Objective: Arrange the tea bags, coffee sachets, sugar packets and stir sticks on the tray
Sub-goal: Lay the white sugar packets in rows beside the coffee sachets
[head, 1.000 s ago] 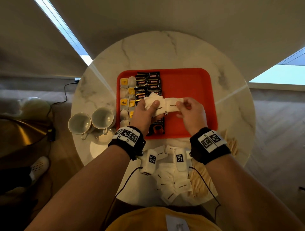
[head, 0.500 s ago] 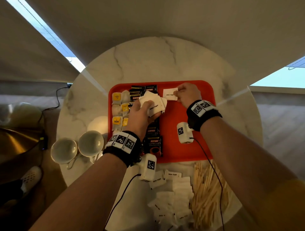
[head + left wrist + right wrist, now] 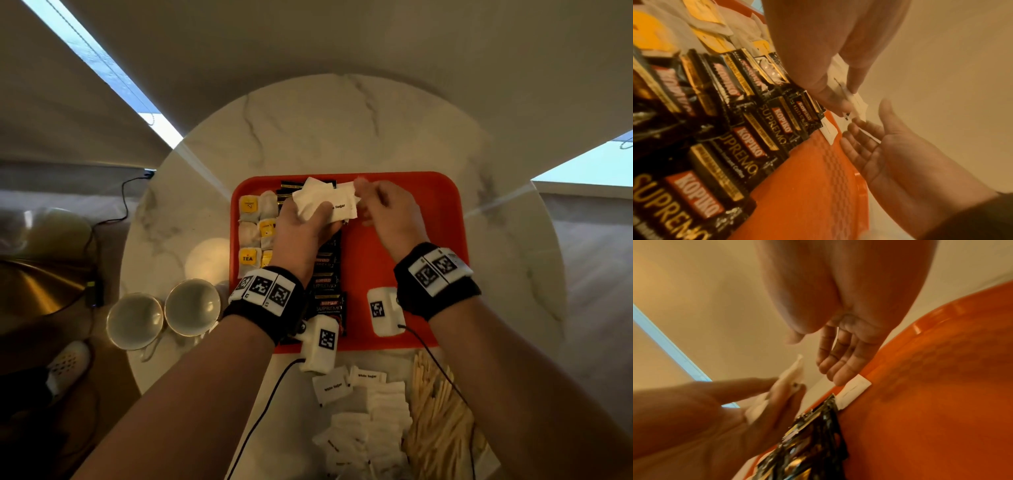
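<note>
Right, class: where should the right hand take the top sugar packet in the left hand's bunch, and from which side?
Pinch the top sugar packet by its free right end, which juts past the left hand thumb. Come from the right with the right hand; the other end is pinned.

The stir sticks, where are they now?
In the head view, the stir sticks lie in a loose pile on the marble table, off the orange tray, at the near right beside loose sugar packets.
</note>
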A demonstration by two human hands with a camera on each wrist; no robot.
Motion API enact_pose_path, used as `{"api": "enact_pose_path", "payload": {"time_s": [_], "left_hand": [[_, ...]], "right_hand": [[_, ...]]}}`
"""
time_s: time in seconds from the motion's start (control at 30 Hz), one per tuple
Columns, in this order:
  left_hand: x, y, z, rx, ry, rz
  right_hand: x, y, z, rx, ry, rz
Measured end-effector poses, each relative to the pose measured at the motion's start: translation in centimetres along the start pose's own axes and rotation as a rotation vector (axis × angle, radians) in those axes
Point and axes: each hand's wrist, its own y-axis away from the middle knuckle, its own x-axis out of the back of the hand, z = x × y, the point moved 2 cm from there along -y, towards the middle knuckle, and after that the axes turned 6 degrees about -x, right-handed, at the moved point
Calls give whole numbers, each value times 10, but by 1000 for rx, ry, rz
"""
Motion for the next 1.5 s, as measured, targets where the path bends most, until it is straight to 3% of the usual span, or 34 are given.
{"api": "enact_pose_path", "payload": {"time_s": [0.13, 0.33, 0.5, 0.7, 0.9, 0.97, 1.13, 1.37, 1.5], "left_hand": [[-3, 2, -3, -39, -17, -10], [2, -1, -5, -47, -25, 70], [4, -4, -6, -32, -48, 91], [2, -4, -7, 23, 4, 136], [1, -5, -5, 69, 25, 124], [0, -5, -6, 55, 5, 105], [-5, 0, -7, 20, -13, 31], [-2, 3, -7, 42, 41, 57], [2, 0, -5, -29, -40, 140]], "right_hand": [[-1, 25, -2, 72, -130, -38], [24, 4, 10, -35, -232, 23], [47, -40, 33, -195, 43, 198], [40, -63, 32, -196, 218, 144], [42, -47, 25, -147, 262, 286], [37, -30, 14, -64, 179, 241], [4, 10, -5, 20, -21, -123], [4, 9, 0, 6, -118, -114], [18, -2, 9, 1, -54, 10]]}}
